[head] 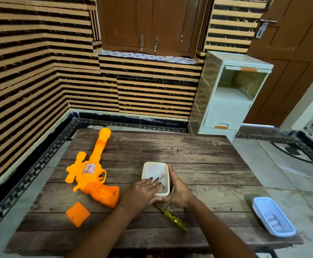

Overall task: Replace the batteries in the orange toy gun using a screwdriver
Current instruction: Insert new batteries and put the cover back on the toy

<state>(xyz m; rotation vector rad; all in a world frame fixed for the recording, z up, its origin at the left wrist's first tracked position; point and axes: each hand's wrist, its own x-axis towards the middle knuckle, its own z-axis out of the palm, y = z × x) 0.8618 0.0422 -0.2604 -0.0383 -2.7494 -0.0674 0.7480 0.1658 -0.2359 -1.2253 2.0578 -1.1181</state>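
The orange toy gun lies on the wooden table at the left, barrel pointing away. Its loose orange battery cover rests near the front left. A yellow-handled screwdriver lies on the table just below my hands. A small white box sits mid-table. My left hand reaches into the box with fingertips on small metallic items inside; what they are is unclear. My right hand cups the box's right side and holds it steady.
A white and blue tray with batteries sits at the table's right front corner. A white plastic drawer cabinet stands behind the table on the right, beside a brown door. Striped walls close in at the left and back.
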